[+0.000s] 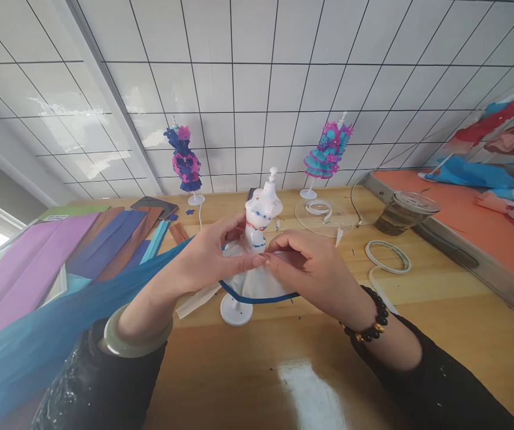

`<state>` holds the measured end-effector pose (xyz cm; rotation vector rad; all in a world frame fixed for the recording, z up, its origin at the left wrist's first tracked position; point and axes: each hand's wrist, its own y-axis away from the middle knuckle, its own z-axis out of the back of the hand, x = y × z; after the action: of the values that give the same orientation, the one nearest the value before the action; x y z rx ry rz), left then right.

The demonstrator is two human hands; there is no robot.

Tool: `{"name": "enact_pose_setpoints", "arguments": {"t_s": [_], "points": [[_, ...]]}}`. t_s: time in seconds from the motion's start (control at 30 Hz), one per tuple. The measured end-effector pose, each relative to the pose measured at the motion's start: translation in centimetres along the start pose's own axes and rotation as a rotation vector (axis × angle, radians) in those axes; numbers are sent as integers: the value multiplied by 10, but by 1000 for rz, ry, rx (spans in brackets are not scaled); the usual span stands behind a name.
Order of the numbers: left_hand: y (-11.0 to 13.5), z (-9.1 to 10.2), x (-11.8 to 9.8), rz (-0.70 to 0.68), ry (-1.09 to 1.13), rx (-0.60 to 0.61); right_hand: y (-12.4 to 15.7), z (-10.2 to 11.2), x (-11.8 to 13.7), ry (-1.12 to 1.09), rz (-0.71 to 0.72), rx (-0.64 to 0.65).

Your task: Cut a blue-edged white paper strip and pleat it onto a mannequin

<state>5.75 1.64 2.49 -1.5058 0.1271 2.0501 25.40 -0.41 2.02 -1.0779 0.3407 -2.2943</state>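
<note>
A small white mannequin (pixel 262 210) on a round base (pixel 236 312) stands on the wooden table (pixel 440 334), wearing a white skirt (pixel 261 283) edged in blue. My left hand (pixel 203 257) pinches the skirt at the mannequin's waist, with a long blue crepe strip (pixel 60 334) running along my forearm. My right hand (pixel 311 266) is closed on the skirt's waist from the other side, fingertips meeting the left ones.
Two dressed mannequins stand at the back: a dark blue and pink one (pixel 185 161) and a turquoise and pink one (pixel 327 152). Coloured paper sheets (pixel 60 251) and a phone (pixel 155 206) lie left. Tape rolls (pixel 388 255), a clear lid (pixel 324 215) and a cup (pixel 406 212) sit right.
</note>
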Motion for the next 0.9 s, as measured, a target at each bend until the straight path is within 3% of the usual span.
{"name": "enact_pose_setpoints", "arguments": {"t_s": [0.2, 0.3, 0.5, 0.67, 0.9], "points": [[-1, 0, 1, 19, 29, -24, 0, 0, -2, 0, 41, -82], [-1, 3, 3, 50, 15, -81, -1, 1, 0, 50, 173, -165], [-3, 5, 9, 86, 4, -178, 0, -2, 2, 329, 519, -33], [-5, 5, 10, 73, -29, -197, 1, -11, 1, 543, 608, -91], [-4, 9, 11, 97, -94, -206, 4, -18, 2, 630, 761, -165]]}}
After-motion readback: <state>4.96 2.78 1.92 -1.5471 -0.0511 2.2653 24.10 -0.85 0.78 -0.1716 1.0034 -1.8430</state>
